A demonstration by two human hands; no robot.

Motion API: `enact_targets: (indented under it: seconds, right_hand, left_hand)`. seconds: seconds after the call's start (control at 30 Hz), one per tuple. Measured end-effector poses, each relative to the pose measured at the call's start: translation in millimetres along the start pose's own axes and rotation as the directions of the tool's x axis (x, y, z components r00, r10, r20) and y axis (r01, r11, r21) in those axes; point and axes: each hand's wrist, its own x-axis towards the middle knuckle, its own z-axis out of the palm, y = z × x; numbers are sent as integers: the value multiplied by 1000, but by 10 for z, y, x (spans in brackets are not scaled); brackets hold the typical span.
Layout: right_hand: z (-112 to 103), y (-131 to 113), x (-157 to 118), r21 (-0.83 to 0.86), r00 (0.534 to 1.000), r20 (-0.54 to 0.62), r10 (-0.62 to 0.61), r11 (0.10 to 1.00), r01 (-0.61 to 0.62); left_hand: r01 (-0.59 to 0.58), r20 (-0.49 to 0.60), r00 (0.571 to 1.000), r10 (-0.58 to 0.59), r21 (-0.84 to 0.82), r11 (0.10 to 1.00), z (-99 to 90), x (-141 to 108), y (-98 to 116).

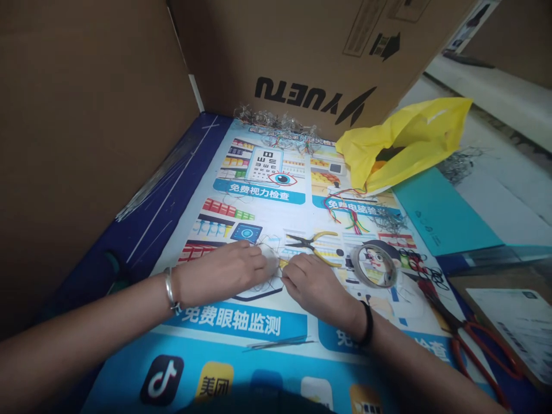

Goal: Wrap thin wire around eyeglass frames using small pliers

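My left hand (239, 265) and my right hand (313, 290) meet over the printed sheet, both with fingers pinched. Between them is a small piece of thin bent wire (271, 283), its fine loops spreading around the fingertips. A pale rounded patch (269, 257) shows beside my left fingers; I cannot make out what it is. Just beyond my right hand lie yellow-handled pliers (313, 241), jaws pointing left. To the right of that hand a roll of clear tape (374, 265) rests on its side. Several short straight wires (280, 344) lie nearer to me.
Cardboard walls (293, 52) rise at the back and left. Wire figures (280, 123) line the back edge, with a yellow plastic bag (405, 144) to their right. Coloured cords (356, 221), red-handled scissors (470, 339) and a teal folder (448, 218) lie rightward; long wires (150, 187) lie left.
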Motion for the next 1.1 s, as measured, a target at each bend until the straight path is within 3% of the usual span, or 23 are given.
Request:
enact_targets:
  seconds: [0.1, 0.33, 0.47, 0.57, 0.73, 0.83, 1.0, 1.1]
  right_hand:
    - [5, 6, -15, 11, 999, -39, -5, 1000, 6]
    - [-42, -5, -13, 110, 995, -99, 22, 994, -11]
    - [-76, 6, -11, 191, 984, -160, 77, 980, -46]
    - [-99, 14, 1, 249, 972, -208, 113, 967, -59]
    - [-126, -73, 33, 258, 965, -236, 118, 965, -55]
    - [-119, -159, 40, 246, 969, -241, 48, 969, 13]
    - [-37, -228, 9, 155, 979, -169, -110, 978, 137]
    - [7, -238, -9, 100, 983, -122, -138, 984, 150]
  left_hand:
    - [-37, 12, 999, 37, -9, 999, 17, -26, 14]
    - [150, -62, 986, -152, -36, 988, 5, -130, 61]
    - [389, -215, 895, -390, -48, 920, 29, -289, 83]
    - [516, -243, 827, -508, -34, 856, 36, -422, 107]
    - [679, -116, 720, -684, -85, 729, 28, -505, 148]
    - [698, -60, 705, -706, -118, 707, 37, -493, 135]
    - [661, -1, 736, -677, -214, 719, 76, -485, 108]
    - [669, 36, 724, -688, -281, 689, 103, -465, 115]
